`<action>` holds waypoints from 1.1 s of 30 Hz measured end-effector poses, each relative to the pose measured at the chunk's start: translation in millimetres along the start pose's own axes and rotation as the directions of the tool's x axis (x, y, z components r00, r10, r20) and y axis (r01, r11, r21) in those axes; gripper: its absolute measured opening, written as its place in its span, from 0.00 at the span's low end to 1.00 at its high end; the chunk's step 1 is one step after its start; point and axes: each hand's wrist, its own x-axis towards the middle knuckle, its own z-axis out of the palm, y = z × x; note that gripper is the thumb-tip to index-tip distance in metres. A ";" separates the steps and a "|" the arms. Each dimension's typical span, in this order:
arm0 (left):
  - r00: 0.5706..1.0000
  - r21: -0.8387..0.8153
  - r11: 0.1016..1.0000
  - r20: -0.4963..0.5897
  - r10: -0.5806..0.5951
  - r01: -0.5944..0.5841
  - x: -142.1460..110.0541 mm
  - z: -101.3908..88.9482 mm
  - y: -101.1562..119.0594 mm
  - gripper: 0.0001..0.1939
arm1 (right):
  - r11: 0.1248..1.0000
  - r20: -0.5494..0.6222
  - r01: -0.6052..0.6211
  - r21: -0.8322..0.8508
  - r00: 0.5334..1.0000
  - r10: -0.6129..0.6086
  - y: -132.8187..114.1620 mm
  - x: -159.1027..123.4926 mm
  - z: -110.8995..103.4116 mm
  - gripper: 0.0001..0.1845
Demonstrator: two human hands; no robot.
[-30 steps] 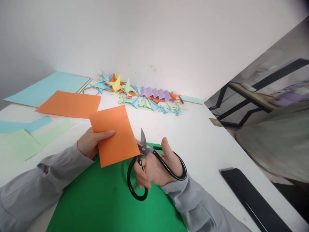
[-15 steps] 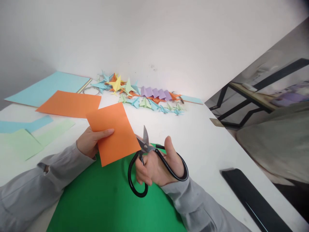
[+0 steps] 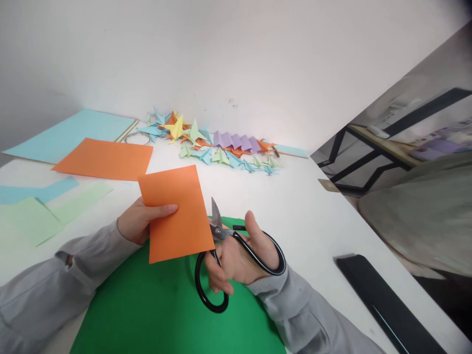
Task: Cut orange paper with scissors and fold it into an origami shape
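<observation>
Between its thumb and fingers my left hand pinches an orange sheet of paper by its left side; the fingers behind the sheet are hidden. My right hand is in the handle loops of black-handled scissors. The scissor blades stand apart at the sheet's right edge, one rising clear of it and the other partly hidden behind it. Whether they touch the paper I cannot tell. Beneath both hands lies a large green sheet.
Folded paper cranes and a purple pleated strip lie along the wall. Another orange sheet, a light-blue sheet and pale-green pieces are at left. A long black object rests near the right table edge.
The orange sheet in my left hand has turned more upright and moved slightly right and down. My right hand has shifted the open scissors slightly left and down, closer against the sheet's edge.
</observation>
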 end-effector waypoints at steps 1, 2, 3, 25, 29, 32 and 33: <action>1.000 0.000 1.000 -0.006 0.002 -0.002 -0.2 0.2 -0.4 0.19 | 1.000 -0.011 0.001 -0.003 1.000 -0.001 0.4 0.4 -0.1 0.49; 1.000 0.000 1.000 -0.012 0.006 -0.006 -0.3 0.3 -0.9 0.19 | 1.000 -0.023 0.004 -0.003 1.000 -0.004 0.7 0.8 0.1 0.50; 1.000 0.000 1.000 -0.015 0.013 -0.013 -0.3 0.4 -1.3 0.19 | 1.000 -0.034 0.008 -0.001 0.999 -0.008 0.8 1.1 0.4 0.50; 0.992 -0.026 0.997 0.108 -0.070 0.073 -2.8 3.8 -1.5 0.17 | 0.998 -0.078 0.036 0.058 0.996 -0.031 1.4 1.9 0.2 0.49; 0.991 -0.038 0.997 0.118 -0.066 0.071 -4.4 6.8 -3.1 0.18 | 0.998 -0.109 0.062 0.032 0.992 -0.058 2.3 2.8 1.7 0.49; 0.994 -0.046 0.998 0.104 -0.043 0.048 -3.9 7.6 -4.4 0.17 | 0.997 -0.163 0.080 0.018 0.984 -0.076 0.9 3.6 4.0 0.51; 0.994 -0.051 0.998 0.098 -0.037 0.043 -3.5 7.5 -4.7 0.16 | 0.996 -0.172 0.090 0.014 0.981 -0.086 0.3 3.8 4.6 0.51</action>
